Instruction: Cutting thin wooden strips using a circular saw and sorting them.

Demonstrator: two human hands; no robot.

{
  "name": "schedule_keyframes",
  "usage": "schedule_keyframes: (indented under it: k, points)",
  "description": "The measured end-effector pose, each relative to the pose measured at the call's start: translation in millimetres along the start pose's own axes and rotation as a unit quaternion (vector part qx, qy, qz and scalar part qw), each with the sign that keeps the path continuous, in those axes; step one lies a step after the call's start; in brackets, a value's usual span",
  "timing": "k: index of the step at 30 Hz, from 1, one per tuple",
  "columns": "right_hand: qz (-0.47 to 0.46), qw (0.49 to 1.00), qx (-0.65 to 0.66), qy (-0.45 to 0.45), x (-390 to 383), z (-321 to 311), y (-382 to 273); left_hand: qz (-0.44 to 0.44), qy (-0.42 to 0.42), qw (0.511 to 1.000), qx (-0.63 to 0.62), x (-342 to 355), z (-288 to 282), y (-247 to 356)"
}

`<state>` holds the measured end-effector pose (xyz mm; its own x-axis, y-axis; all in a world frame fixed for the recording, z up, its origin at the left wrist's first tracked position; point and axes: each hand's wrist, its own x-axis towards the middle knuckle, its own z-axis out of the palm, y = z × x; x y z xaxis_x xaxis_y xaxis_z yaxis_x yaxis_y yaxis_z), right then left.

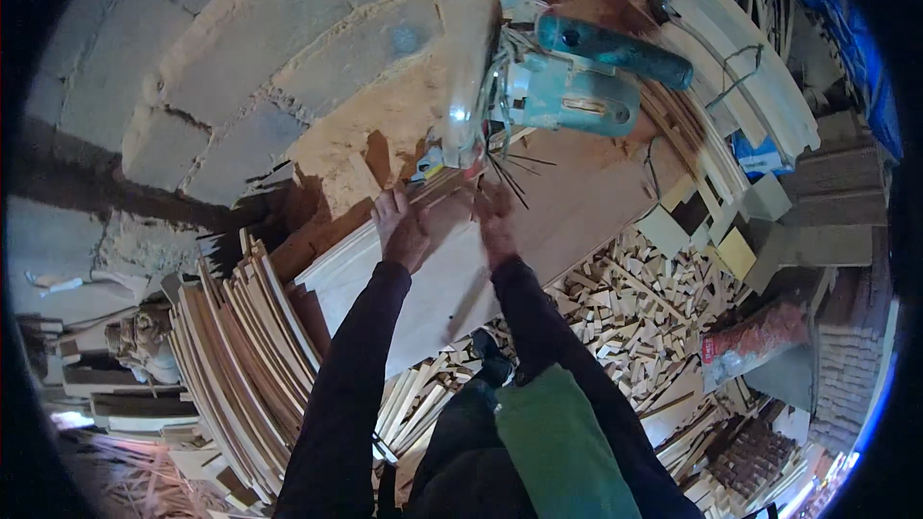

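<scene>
A teal power saw (577, 101) with a dark handle and a silver blade guard (473, 86) stands over the far side of a wooden work board (596, 183). Pale wooden strips (423, 194) lie along the board's far edge and run in under the guard. My left hand (402, 231) grips these strips just left of the guard, its fingers bent over them. Close below the guard, my right hand (497, 223) reaches to the strips' right end. Its fingers are blurred and in shade, so their hold is unclear. Thin dark sticks poke out beside the guard.
Long thin boards (240, 327) are stacked left of the work board. Many small wood offcuts (635, 317) are heaped at the right. A block wall (260, 67) rises behind, with sawdust on its ledge. A green cloth (562, 442) covers my right side; a reddish plastic bag (755, 341) lies farther right.
</scene>
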<state>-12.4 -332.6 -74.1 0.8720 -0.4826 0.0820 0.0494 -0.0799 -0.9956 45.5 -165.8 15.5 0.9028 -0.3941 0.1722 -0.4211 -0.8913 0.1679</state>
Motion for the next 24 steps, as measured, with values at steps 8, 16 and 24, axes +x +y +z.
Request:
schedule_keyframes:
  k: [8, 16, 24]
  points:
    - [-0.260, 0.952, -0.028, 0.159, -27.1, -139.2, -268.7, 0.011, 0.025, 0.999, -0.030, -0.9, -6.5, -3.7]
    - [-0.476, 0.788, -0.380, 0.090, 76.3, -177.1, -425.9, -0.007, 0.021, 1.000, 0.003, -3.4, -4.9, 2.0]
    - [-0.382, 0.786, -0.478, -0.088, 119.3, -177.7, -420.8, -0.011, -0.031, 0.999, 0.024, 3.4, -3.7, 0.7]
